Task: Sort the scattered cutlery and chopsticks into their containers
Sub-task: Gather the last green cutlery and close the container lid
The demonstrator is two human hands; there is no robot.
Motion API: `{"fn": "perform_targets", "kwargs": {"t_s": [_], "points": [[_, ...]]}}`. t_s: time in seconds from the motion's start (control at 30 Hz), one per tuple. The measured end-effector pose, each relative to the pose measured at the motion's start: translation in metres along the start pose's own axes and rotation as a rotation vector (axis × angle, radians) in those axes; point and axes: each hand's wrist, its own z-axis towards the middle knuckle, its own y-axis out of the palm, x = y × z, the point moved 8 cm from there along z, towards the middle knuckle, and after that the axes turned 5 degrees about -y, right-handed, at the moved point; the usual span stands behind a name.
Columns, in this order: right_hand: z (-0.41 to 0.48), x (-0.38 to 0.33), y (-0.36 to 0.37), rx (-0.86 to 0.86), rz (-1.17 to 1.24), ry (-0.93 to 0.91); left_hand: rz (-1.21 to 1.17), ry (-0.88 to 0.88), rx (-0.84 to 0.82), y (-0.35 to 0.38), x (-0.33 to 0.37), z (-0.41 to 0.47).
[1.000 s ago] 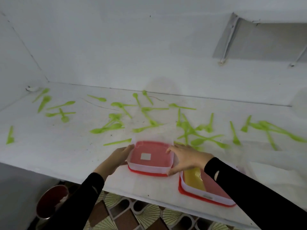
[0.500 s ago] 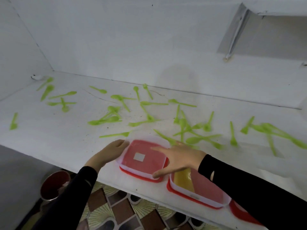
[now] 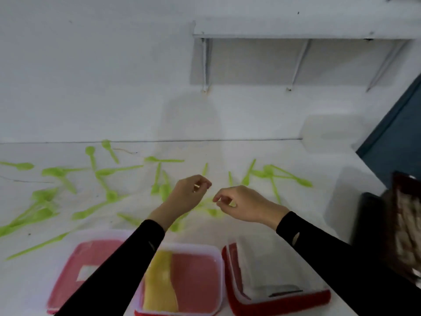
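Several green plastic cutlery pieces [image 3: 107, 195] lie scattered over the white counter [image 3: 319, 201]. Three containers stand in a row at the near edge: a red-bottomed one [image 3: 68, 277] on the left, a middle one [image 3: 198, 277] with a yellow item inside, and a clear-walled one [image 3: 273, 265] on a red base at the right. My left hand [image 3: 189, 197] hovers above the cutlery beyond the containers, fingers curled, with nothing visible in it. My right hand [image 3: 243, 205] is beside it, thumb and forefinger tips close together just over green pieces; blur hides any grip.
A white wall rises behind the counter, with a bracketed shelf [image 3: 296, 30] high up. A dark panel [image 3: 396, 133] closes the right side. A dark object and a patterned packet [image 3: 403, 224] sit at the counter's right end.
Both hands have let go of the left container and risen forward over the cutlery. The view has swung right, and a third container now shows.
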Motion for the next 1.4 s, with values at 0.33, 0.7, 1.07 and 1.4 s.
{"fn": "perform_targets", "kwargs": {"t_s": [0.33,0.7,1.07,1.4], "points": [[-0.044,0.194,-0.082,0.024,-0.171,0.386,0.1,-0.006,-0.094,0.13,0.052,0.089],[-0.041,0.298,-0.094,-0.048,-0.394,0.694,0.463,-0.134,-0.162,0.202,0.046,0.158],[-0.044,0.297,-0.152,0.639,0.365,0.6,-0.95,-0.298,-0.119,0.151,0.05,0.169],[-0.033,0.268,-0.152,0.785,0.773,0.353,-0.172,-0.416,-0.145,0.201,0.052,0.183]]}}
